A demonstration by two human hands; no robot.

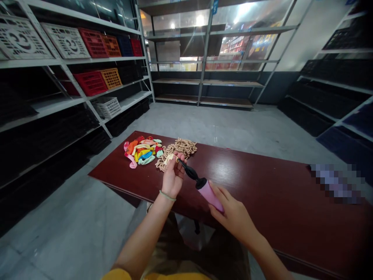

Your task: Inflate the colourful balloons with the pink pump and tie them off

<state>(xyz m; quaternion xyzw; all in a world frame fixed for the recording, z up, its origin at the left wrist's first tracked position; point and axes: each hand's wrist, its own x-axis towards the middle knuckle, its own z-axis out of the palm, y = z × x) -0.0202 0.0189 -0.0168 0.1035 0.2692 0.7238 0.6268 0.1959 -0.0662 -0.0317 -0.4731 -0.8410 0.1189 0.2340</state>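
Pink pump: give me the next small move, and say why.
Probably work the pale balloon snugly onto the black nozzle: the left hand holds it limp at the nozzle's tip, while the right hand grips the pink pump. How far it is fitted is too small to tell.

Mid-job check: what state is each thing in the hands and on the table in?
Left hand: closed, fingertips pinching the cream balloon.
Right hand: closed around the pink pump.
Pink pump: tilted, black nozzle at the cream balloon.
Cream balloon: limp; seating on nozzle unclear.
Colored balloons: limp, heaped loosely.
Tan pieces: curled, piled.
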